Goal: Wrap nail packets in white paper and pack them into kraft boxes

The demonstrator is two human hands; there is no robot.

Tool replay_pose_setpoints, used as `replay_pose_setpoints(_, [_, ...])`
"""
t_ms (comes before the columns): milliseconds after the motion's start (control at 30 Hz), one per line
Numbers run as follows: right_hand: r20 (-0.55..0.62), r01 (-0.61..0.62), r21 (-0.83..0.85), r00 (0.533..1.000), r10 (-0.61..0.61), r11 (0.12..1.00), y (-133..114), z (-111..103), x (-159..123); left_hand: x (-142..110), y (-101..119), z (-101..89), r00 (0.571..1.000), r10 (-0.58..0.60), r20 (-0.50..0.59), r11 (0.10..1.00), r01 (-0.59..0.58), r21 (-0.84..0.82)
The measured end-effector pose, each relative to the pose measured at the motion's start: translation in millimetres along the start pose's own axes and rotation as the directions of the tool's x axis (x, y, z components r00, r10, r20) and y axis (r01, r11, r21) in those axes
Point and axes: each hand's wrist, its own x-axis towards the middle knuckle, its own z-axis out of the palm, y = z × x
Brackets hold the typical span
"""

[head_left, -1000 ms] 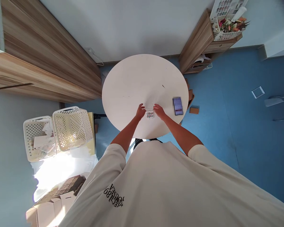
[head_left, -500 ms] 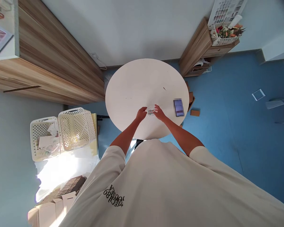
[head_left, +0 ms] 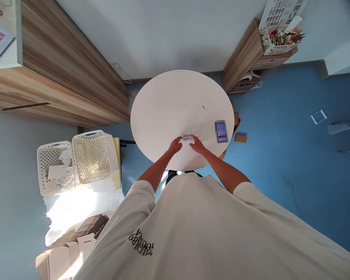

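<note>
Black lettering [head_left: 141, 242] on the white shirt [head_left: 204, 229]: apparently "YOUSEA" and "89", between them letters too distorted for certainty.

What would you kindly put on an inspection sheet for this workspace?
Surface: pale round table, with a dark mark right of its middle.
Things handled: small clear container between the hands; contents too small to identify.
Clutter: pixelated purple rectangular item near the table's right edge.
Hands: left hand at the container's left end, right hand at its right; grip too small to judge.
Cables: white cord by the wall socket.
Surroundings: wooden cabinet at left; brown block on blue floor at right.
</note>
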Motion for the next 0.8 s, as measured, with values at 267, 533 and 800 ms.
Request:
replay_pose_setpoints(267, [0.084,0.129,-0.469,0.991,-0.101,0.874,9.7,1.8,-17.5,-25.3,6.9,2.7,0.971,0.201,0.127,0.819,-0.238,0.522])
replay_pose_setpoints(533, [0.175,0.239,-0.65,0.971,-0.163,0.722,18.3,6.9,-30.3,-34.7,-5.8,13.9,0.944,0.193,0.269,0.645,-0.328,0.69])
replay_pose_setpoints(800, [0.177,0.229,-0.671,0.973,-0.147,0.705,19.0,12.2,-29.3,-34.8,-6.7,19.5,0.949,0.176,0.263,0.633,-0.314,0.708])
